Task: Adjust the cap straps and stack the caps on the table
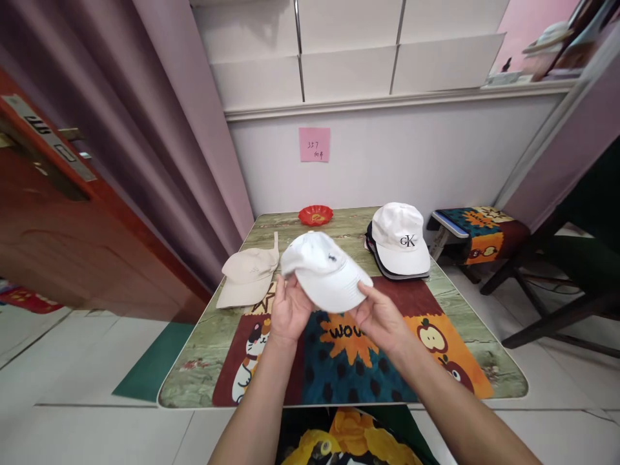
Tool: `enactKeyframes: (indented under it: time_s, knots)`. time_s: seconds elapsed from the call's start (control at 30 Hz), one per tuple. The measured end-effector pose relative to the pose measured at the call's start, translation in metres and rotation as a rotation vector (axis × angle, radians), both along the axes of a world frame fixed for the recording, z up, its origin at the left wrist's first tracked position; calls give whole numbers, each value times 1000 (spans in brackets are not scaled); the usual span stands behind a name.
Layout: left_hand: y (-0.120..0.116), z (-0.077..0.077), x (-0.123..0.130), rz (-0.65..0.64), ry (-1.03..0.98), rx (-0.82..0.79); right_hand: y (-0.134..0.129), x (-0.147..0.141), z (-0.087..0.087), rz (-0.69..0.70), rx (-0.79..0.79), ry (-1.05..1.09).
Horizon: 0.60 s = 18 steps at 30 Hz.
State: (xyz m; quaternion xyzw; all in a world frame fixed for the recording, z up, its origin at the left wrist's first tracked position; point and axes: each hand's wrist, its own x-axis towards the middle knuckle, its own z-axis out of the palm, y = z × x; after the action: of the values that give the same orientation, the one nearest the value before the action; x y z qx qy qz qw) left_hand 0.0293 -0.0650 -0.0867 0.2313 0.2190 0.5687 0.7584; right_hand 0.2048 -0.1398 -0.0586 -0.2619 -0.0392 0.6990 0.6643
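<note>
Right hand [381, 316] pinches the white cap [314, 259] by its brim [334, 289]; left hand [291, 311], beneath, grips its rear.

Pink note [314, 144] on wall [378, 155] bore handwritten "357", smaller characters beneath unclear. Topmost stacked cap [400, 236] carried dark "CK". Held white cap [322, 271] showed small dark emblem. Mat [349, 384] on counter [188, 374] spelled "WOW" across orange burst [356, 345]. Marking on beige cap [248, 276] was too faint to read.

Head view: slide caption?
Both hands hold a white cap over a patterned mat; beige cap left, stacked caps right.
</note>
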Motion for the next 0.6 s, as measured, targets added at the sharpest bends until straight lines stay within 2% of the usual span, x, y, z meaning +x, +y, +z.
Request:
enactKeyframes:
  time_s: [0.07, 0.13, 0.2, 0.23, 0.27, 0.33, 0.4, 0.43, 0.5, 0.6]
  knots:
    - [-1, -8, 0, -63, 255, 62, 22, 32, 29, -93, 123, -62]
    - [-1, -27, -4, -65, 626, 164, 44, 70, 52, -216, 256, -143]
    - [1, -50, -9, 13, 982, 301, 64, 105, 62, -366, 349, -214]
    - [2, -61, -12, 69, 1101, 356, 72, 120, 60, -424, 349, -243]
    - [3, -71, -14, 113, 1183, 399, 80, 133, 53, -485, 306, -261]
    - [4, -85, -17, 146, 1269, 463, 89, 151, 25, -599, 103, -250]
    - [4, -89, -20, 124, 1289, 495, 90, 159, -11, -661, -183, -222]
    - [4, -89, -21, 112, 1289, 498, 89, 161, -29, -663, -246, -218]
    - [5, -86, -22, 98, 1293, 485, 85, 162, -57, -666, -293, -215]
    - [5, -81, -21, 93, 1309, 462, 81, 163, -78, -668, -308, -212]
